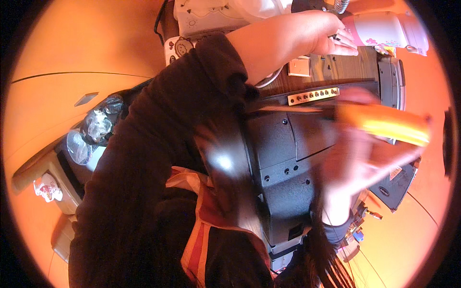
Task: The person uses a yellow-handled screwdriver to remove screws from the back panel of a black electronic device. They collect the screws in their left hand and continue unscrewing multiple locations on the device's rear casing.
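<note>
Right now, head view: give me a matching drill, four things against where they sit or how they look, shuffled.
Things:
1. left hand
2. right hand
3. yellow tool
4. brass strip

States:
A. row of small holes, on the black machine
B. blurred, gripped at frame right
C. reaching to the top, by the pink-and-white appliance
D. blurred, closed on the tool

Pairs: 1-C, 2-D, 3-B, 4-A

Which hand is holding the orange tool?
The right hand, blurred at lower right, grips the orange tool. The left hand reaches up by the pink-and-white appliance.
</note>
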The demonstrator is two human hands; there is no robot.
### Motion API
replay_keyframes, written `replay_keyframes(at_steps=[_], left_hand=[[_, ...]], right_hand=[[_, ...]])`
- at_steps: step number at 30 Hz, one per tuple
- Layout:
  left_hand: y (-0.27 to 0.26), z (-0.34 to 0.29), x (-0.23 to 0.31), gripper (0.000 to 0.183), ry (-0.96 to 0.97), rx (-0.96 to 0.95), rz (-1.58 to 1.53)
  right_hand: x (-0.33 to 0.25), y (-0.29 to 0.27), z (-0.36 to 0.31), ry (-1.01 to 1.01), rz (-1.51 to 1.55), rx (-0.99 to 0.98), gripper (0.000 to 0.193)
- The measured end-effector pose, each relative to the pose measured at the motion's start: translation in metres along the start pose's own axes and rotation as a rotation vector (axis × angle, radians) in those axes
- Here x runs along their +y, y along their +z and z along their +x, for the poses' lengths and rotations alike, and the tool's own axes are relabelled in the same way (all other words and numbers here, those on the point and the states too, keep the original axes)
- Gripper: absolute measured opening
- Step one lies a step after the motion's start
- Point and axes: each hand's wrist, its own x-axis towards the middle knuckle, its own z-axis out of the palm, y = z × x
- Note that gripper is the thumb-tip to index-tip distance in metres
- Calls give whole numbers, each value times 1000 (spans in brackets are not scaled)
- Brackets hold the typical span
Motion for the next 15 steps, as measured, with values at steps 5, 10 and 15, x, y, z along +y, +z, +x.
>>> replay_keyframes(at_steps=[5, 10, 15], left_hand=[[8, -22, -2, 33, -101, 12, -10], [14, -47, -20, 46, -399, -63, -105], [20, -52, -26, 45, -353, -65, 70]], right_hand=[[-15, -68, 29, 111, 244, 412, 16], [16, -108, 7, 188, 249, 620, 19], [50, -118, -4, 192, 314, 777, 42]])
